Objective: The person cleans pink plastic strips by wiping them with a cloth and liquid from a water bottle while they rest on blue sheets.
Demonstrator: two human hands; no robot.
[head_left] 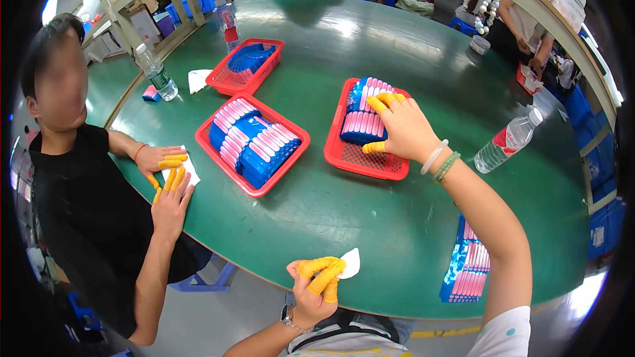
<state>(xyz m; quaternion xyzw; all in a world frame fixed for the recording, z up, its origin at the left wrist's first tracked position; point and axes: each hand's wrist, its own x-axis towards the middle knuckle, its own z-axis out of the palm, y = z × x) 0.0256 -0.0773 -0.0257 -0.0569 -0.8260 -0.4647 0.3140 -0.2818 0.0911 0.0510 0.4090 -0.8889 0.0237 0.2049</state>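
Three red plastic mesh baskets sit on the big round green table (370, 225). Right hand (403, 129), yellow finger cots on, reaches into the nearest red basket (360, 158), fingers spread over its stack of blue-and-pink packets (364, 116), grip unclear. Left hand (316, 284) at the table's near edge pinches a small white scrap (350, 262).

Three baskets sit on the table (370, 251). The right hand (403, 129) rests in the right basket (360, 158), on the stack (364, 119) in it. The middle basket (253, 143) lies to its left, the far basket (246, 66) behind that. The left hand (316, 284) holds a cloth (350, 262) at the near edge (a co-worker's hands (165, 175) lie at the left edge). A bottle (508, 140) lies right of the wrist.
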